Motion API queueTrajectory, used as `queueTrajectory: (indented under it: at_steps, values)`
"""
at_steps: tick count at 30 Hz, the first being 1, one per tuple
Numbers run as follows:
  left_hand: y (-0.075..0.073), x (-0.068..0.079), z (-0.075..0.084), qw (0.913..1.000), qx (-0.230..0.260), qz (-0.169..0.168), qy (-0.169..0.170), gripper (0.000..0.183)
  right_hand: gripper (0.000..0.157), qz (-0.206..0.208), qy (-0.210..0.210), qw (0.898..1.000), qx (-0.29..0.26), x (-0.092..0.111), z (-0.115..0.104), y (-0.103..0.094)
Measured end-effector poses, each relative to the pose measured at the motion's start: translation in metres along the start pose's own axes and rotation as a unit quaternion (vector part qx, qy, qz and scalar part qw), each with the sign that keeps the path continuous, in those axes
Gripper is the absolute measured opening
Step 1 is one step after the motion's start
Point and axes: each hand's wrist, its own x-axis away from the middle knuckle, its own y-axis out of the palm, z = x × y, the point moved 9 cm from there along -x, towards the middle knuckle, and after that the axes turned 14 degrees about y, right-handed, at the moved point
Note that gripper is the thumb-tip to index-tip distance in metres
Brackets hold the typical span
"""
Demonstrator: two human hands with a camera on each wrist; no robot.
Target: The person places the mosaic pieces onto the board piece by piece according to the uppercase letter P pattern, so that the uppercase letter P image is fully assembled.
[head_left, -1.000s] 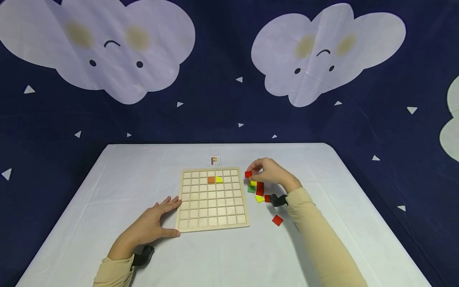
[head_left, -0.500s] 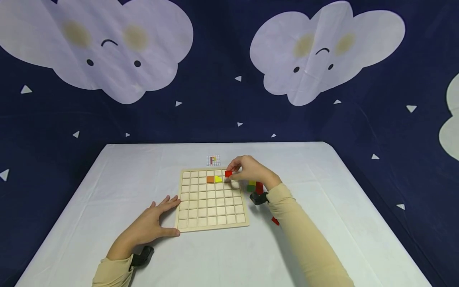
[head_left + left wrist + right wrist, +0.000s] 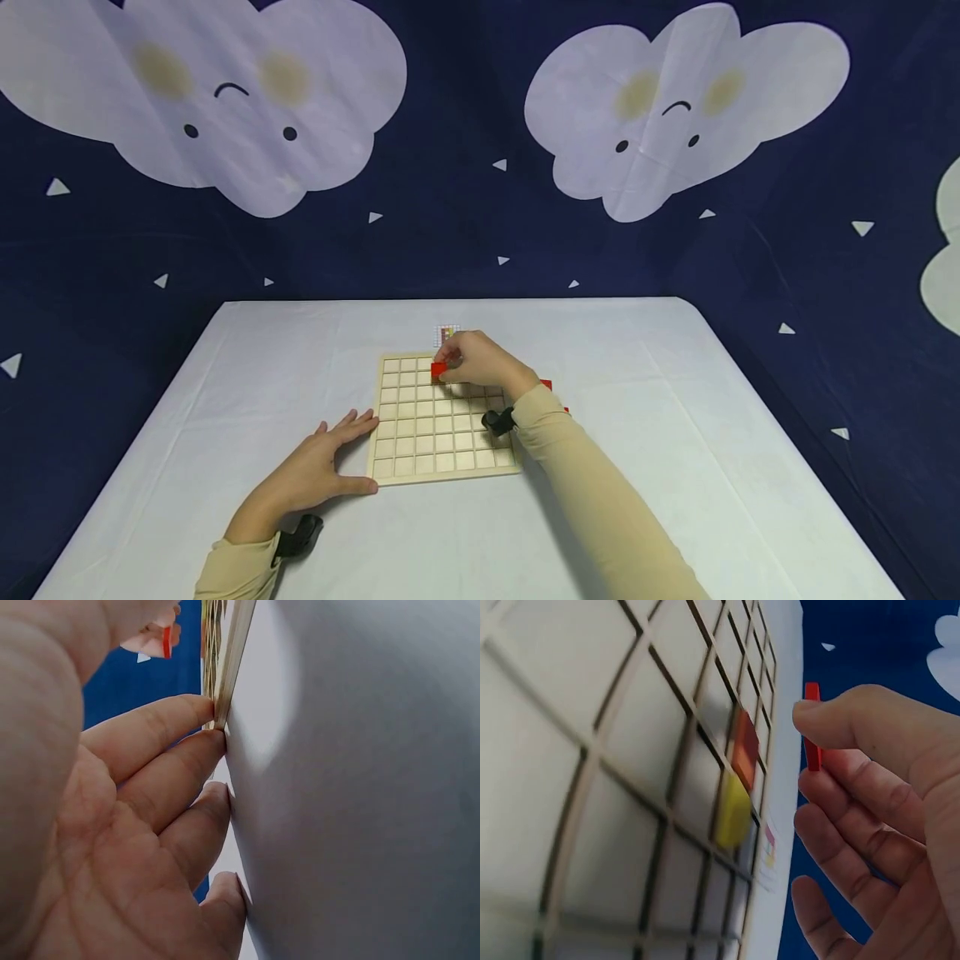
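A pale wooden grid board [image 3: 446,480] lies on the white table. My right hand [image 3: 480,360] pinches a red square tile [image 3: 812,727] between thumb and fingers, held above the board's far rows. In the right wrist view an orange tile [image 3: 745,750] and a yellow tile [image 3: 735,814] sit in neighbouring cells; in the head view the hand and red tile cover them. My left hand [image 3: 322,467] rests with fingers spread at the board's left edge, thumb near its front corner; in the left wrist view fingertips [image 3: 202,709] touch the wooden rim.
A small printed grid card [image 3: 445,334] lies beyond the board, partly behind the right hand. Right of the board, a red tile [image 3: 547,385] shows past the right forearm, which hides other loose tiles. A dark curtain [image 3: 465,225] with clouds hangs behind the table.
My right hand has carried the red tile leftward from the loose pile to over the board's far rows. My left hand has stayed at the board's left edge.
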Motion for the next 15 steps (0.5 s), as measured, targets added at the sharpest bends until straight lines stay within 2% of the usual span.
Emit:
queueTrajectory:
  at_steps: [9,15]
  values:
    - [0.001,0.000,-0.001,1.0000,-0.003,-0.001,0.000,0.098,0.020,-0.002,0.006,1.000,0.002,-0.014,-0.007,0.020]
    - [0.001,0.000,0.002,1.0000,-0.004,0.000,0.002,0.098,0.019,0.008,0.008,1.000,0.015,-0.019,-0.007,0.024]
